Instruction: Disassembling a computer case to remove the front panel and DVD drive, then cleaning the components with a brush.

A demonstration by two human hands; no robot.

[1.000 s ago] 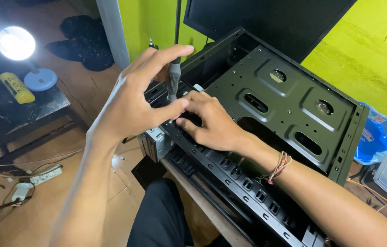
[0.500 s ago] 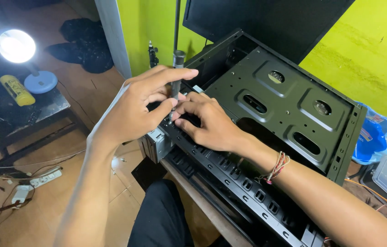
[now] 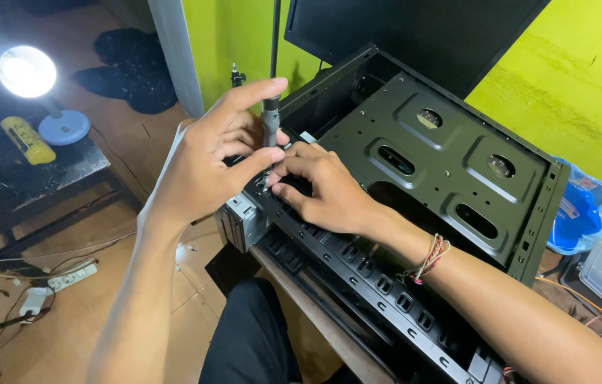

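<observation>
A black, empty computer case (image 3: 457, 178) lies open on its side on a wooden desk. My left hand (image 3: 208, 167) grips the grey handle of a screwdriver (image 3: 270, 124), held upright over the case's front corner. My right hand (image 3: 322, 188) rests on the case frame, its fingertips at the screwdriver's tip, steadying it. A grey metal drive cage (image 3: 243, 220) sticks out of the case's front just below my left hand. A braided cord bracelet (image 3: 430, 259) circles my right wrist.
A dark monitor (image 3: 429, 32) stands behind the case against a yellow-green wall. A lit desk lamp (image 3: 30, 75) and a yellow bottle (image 3: 27, 140) sit on a low table at left. A power strip (image 3: 73, 274) and cables lie on the floor. Blue plastic bag (image 3: 585, 213) at right.
My left hand has closed its fingers round the screwdriver handle and shifted slightly; earlier its fingers were spread wider. The right hand has stayed on the case frame.
</observation>
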